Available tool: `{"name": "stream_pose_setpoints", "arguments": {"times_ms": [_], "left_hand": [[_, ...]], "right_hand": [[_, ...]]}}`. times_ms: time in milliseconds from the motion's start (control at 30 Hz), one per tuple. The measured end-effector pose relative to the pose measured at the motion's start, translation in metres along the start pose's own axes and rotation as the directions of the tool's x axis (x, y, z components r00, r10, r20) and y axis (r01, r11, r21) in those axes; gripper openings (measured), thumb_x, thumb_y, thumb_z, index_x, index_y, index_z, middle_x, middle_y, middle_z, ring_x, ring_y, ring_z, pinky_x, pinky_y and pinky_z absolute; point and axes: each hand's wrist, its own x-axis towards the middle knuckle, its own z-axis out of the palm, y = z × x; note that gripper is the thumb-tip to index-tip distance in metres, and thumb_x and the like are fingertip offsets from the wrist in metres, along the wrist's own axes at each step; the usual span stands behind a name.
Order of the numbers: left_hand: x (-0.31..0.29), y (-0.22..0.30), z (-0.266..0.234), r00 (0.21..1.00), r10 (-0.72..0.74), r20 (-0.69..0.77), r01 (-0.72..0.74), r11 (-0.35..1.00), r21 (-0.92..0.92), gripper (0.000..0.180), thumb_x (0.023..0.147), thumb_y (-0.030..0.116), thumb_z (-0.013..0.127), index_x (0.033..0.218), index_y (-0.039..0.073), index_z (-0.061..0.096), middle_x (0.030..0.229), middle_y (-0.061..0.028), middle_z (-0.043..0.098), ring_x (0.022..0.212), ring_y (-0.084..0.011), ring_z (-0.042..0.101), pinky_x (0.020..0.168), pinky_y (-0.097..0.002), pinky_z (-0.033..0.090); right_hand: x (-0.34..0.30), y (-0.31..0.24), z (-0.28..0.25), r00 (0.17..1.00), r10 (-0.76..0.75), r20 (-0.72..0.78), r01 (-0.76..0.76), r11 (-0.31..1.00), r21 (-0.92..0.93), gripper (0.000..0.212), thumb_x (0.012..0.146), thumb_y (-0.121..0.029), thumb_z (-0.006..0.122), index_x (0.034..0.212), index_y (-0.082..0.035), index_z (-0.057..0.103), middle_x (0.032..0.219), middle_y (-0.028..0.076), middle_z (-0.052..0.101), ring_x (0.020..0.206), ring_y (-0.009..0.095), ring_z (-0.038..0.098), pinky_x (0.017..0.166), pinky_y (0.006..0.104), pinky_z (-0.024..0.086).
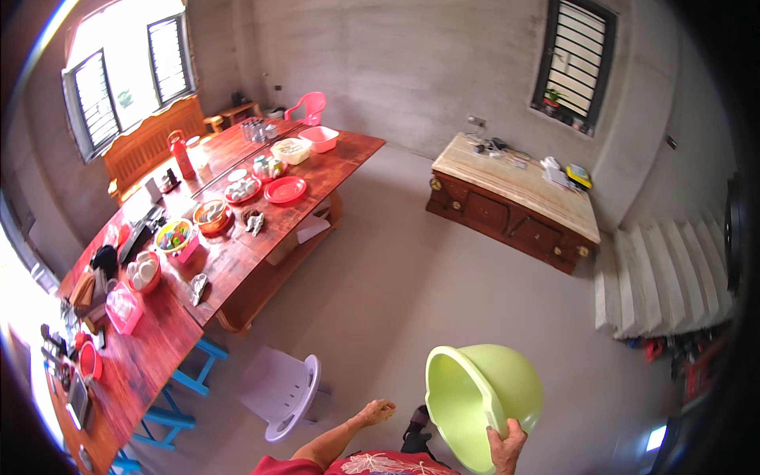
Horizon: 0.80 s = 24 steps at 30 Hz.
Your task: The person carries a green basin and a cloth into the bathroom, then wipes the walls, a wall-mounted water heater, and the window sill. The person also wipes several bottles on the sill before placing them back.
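As the right hand (507, 445) grips the basin (504, 376), the left (377, 412) hangs apart.

Lt-green basin (492, 388), tipped sideways, mouth twd L, lower R of view

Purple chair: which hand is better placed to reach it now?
Left, I'd judge: the left hand looks empty and is nearer the chair, while the right hand holds the basin, farther off.
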Motion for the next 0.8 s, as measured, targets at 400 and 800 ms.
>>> {"name": "stream_pose_setpoints", "arguments": {"times_ms": [400,800], "left_hand": [[0.116,-0.010,-0.121,0.685,-0.606,-0.405,0.458,0.790,-0.407,0.031,0.076,0.025,0.059,0.099,0.005,0.067,0.073,-0.0077,0.065,0.061,-0.0156,0.063,0.050,-0.0294,0.050],[0.306,0.017,-0.325,0.598,-0.653,-0.464,0.419,0.749,-0.513,0.033,0.075,0.026,0.059,0.098,0.005,0.067,0.091,-0.0168,0.067,0.090,-0.0278,0.065,0.079,-0.0364,0.051]], "right_hand": [[0.342,-0.008,0.211,0.820,-0.251,0.514,0.187,0.967,0.173,0.021,0.065,-0.011,0.067,0.080,-0.002,0.056,0.070,0.014,0.059,0.063,0.032,0.057,0.059,0.0401,0.045],[0.567,-0.086,0.435,0.695,-0.294,0.656,0.168,0.954,0.249,0.021,0.066,-0.010,0.069,0.081,-0.002,0.056,0.065,0.012,0.059,0.056,0.025,0.058,0.055,0.0356,0.046]]}}
